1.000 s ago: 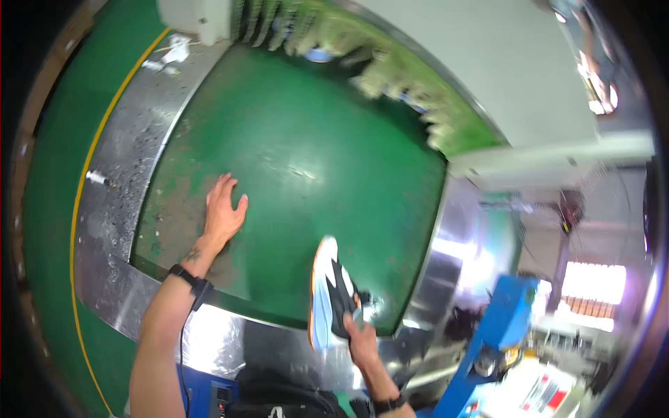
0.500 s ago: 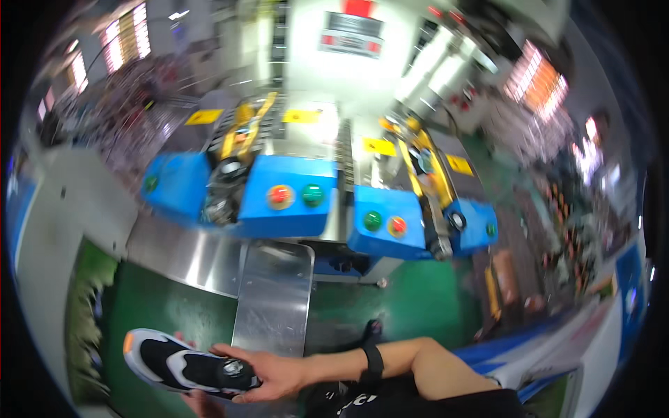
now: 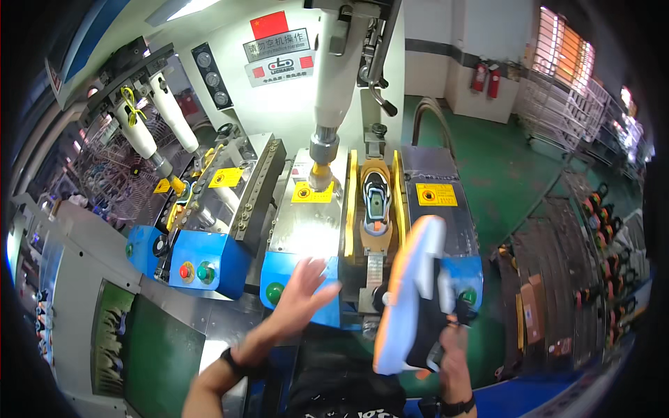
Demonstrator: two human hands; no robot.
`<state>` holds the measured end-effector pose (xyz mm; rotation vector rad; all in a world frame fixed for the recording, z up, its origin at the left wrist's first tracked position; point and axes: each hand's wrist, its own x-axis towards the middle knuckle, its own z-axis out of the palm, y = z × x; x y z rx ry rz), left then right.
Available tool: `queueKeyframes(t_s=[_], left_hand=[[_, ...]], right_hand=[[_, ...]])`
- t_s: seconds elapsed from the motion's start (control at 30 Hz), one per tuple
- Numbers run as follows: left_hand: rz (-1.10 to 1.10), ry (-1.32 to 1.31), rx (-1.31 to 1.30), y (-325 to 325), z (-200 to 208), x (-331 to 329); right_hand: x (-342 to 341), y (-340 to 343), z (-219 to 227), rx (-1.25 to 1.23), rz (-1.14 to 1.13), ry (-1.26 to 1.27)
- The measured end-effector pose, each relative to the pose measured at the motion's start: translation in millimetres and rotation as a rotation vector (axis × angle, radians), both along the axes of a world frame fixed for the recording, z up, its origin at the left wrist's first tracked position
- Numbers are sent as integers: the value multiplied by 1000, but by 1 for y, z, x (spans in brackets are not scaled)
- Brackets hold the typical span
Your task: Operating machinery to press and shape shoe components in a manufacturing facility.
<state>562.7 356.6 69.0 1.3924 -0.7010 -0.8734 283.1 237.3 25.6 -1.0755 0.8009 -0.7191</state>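
Since the earlier frame, the shoe [image 3: 412, 301] has swung from lower left to right of lower centre. My right hand [image 3: 454, 347] grips its lower right; my left hand [image 3: 301, 298], empty and loosely spread, hangs before a blue panel [image 3: 279, 265]. I see a second shoe [image 3: 377, 198] between yellow bars [image 3: 352, 202], right of centre.

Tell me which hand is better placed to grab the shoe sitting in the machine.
Likely the left hand: it looks empty and open, while the right hand is occupied holding another shoe.
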Motion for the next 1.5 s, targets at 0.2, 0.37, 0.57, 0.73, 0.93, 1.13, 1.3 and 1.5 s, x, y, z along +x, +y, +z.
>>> queueKeyframes(t_s=[0.2,0.37,0.57,0.73,0.93,1.13,1.3,1.5], left_hand=[[91,-579,490,-282,-75,63],[121,-773,346,-320,-141,85],[-171,-435,589,-339,-59,131],[-310,-51,261,-153,-19,113],[326,385,-18,100,0,19],[882,452,179,249,-53,-47],[1000,720,378,317,-87,-98],[836,727,521,284,-89,-63]], right_hand=[[-59,-21,13,199,-253,135],[-71,-11,63,364,-321,188],[-41,-11,54,272,-394,183],[16,-55,15,52,-385,195],[194,-197,37,437,227,170],[319,-245,-36,-810,274,747],[319,-227,-101,-988,59,719],[320,-237,-76,-832,38,875]])
